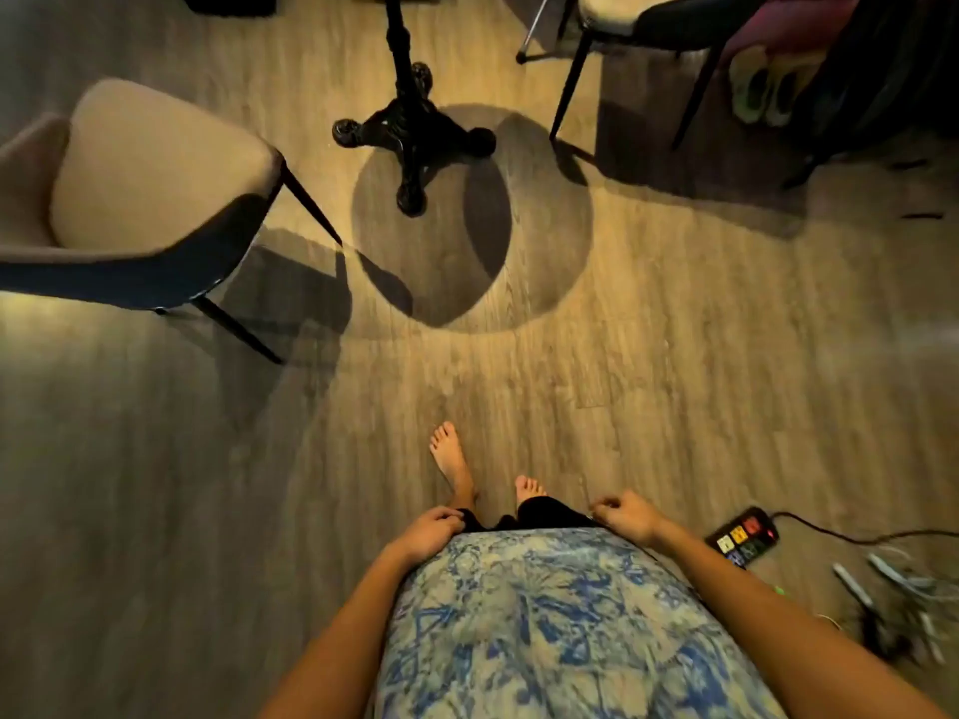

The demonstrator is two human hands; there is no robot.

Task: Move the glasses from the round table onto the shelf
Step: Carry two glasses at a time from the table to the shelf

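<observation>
I look straight down at a wooden floor. My left hand (433, 529) and my right hand (625, 516) hang at my hips with fingers loosely curled, and neither holds anything. Ahead stands the black pedestal base of the round table (412, 132); its top lies outside the frame and only its round shadow shows on the floor. No glasses and no shelf are in view.
A beige chair with dark legs (150, 189) stands to the left of the table base, another chair (648, 23) at the upper right. A power strip (744, 534) with cables lies on the floor at my right. My bare feet (451, 459) stand on the floor.
</observation>
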